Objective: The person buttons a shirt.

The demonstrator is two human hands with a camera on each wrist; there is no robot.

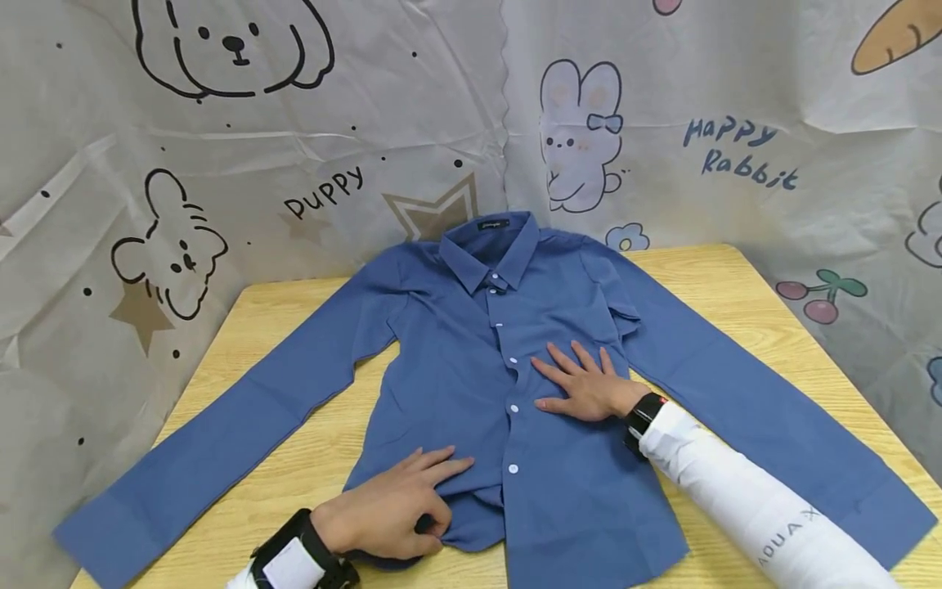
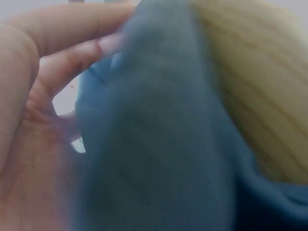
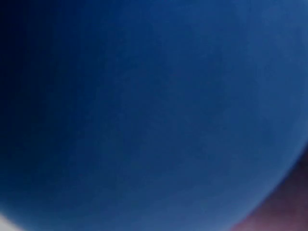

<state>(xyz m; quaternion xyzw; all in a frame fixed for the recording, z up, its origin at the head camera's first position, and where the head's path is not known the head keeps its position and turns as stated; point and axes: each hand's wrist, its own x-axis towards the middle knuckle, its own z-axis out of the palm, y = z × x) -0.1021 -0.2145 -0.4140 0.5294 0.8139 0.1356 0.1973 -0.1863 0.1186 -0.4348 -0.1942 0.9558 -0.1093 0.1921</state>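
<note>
A blue long-sleeved button-up shirt (image 1: 441, 384) lies front up, its collar at the far side and both sleeves spread outward. At the lower left of the shirt, my left hand (image 1: 386, 507) pinches the hem between thumb and curled fingers, and the cloth there is bunched and folded. In the left wrist view, the raised fabric (image 2: 154, 134) stands blurred beside the fingers. My right hand (image 1: 585, 388) rests flat on the right chest panel, fingers spread. Blue cloth (image 3: 168, 110) fills most of the right wrist view, too close for detail.
Under the shirt is a light wooden table (image 1: 692, 270). A pale curtain (image 1: 441, 98) with cartoon prints hangs behind it and along the sides. The left cuff (image 1: 110, 532) and right cuff (image 1: 883, 515) reach near the table's side edges.
</note>
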